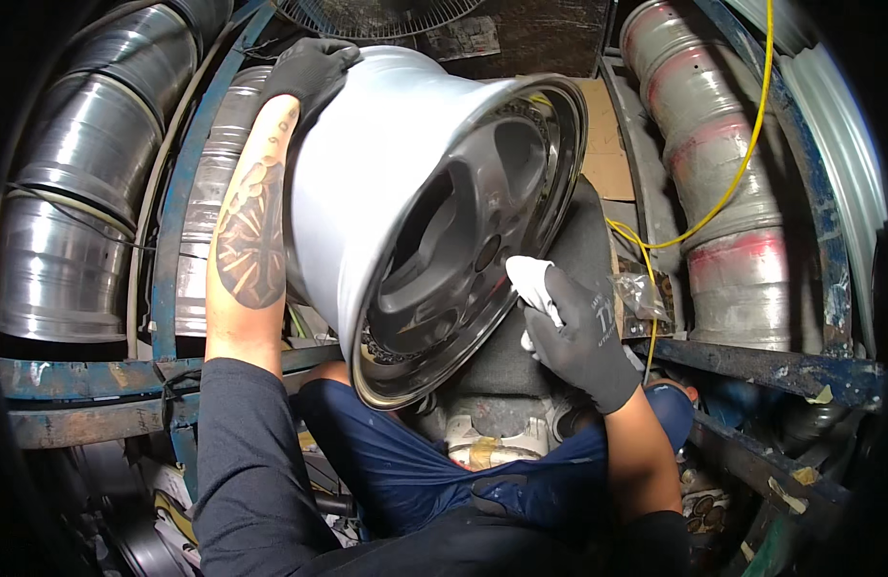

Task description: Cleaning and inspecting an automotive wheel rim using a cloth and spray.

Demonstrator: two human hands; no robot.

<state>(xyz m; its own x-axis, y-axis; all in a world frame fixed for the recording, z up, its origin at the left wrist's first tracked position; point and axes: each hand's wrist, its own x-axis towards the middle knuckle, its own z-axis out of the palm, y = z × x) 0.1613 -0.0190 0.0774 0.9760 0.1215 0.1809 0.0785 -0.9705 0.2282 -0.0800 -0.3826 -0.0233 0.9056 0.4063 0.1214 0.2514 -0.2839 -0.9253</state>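
A tilted alloy wheel is before me, with no tyre on it. Its outer barrel is pale silver, its spoked face is dark grey and its front lip is polished. My left hand, in a black glove, grips the wheel's back edge at the upper left. A bunched white cloth is in my right hand, also in a black glove, close to the lower right of the spoked face. Whether the cloth touches the wheel I cannot tell. Beneath the wheel is a dark grey padded surface.
Blue metal racks hold stacked wheel barrels on the left and right. A yellow cable hangs at the right, near a clear plastic bag. A fan stands beyond the wheel, by cardboard.
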